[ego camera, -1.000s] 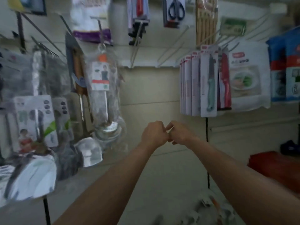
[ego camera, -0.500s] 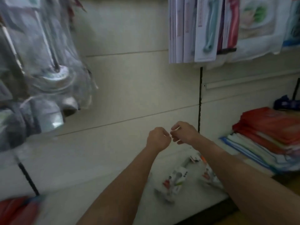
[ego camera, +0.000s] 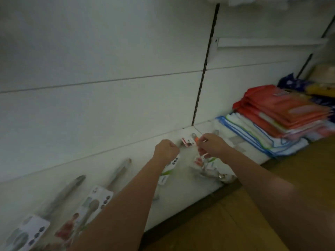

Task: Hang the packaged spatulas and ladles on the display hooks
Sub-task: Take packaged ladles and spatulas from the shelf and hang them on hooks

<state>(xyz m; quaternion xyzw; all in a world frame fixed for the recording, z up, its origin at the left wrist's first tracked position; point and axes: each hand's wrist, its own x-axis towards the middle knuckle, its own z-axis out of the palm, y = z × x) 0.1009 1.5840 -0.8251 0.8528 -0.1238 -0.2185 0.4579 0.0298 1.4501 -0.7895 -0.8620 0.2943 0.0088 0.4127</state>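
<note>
While both bare forearms reach out over the low white shelf (ego camera: 203, 189), the left hand (ego camera: 165, 149) is curled into a loose fist with nothing visible in it. Just to its right, the right hand (ego camera: 211, 144) has its fingers bent, and a thin pale sliver shows at the fingertips; blur hides whether it pinches that or holds anything at all.

Packaged utensils lie flat on the shelf, none on a hook. At the near left, two carded packs with long grey handles rest side by side: one at the frame's corner (ego camera: 27, 230), and one beside it (ego camera: 94, 201) partly under the left forearm. Another pack with a green-striped card (ego camera: 167, 170) lies under the left wrist. Beyond the knuckles, close to the back panel, sits a small pack with a red-and-white card and an orange tip (ego camera: 189, 141). Below the right hand lies a heap of packs with a shiny metal ladle bowl (ego camera: 223, 176) at the shelf's near edge.

To the far right, folded cloths in blue-edged white (ego camera: 253, 140) carry a stack of orange-red packets (ego camera: 282, 107). A black slotted upright (ego camera: 204, 69) runs up the white back panel.
</note>
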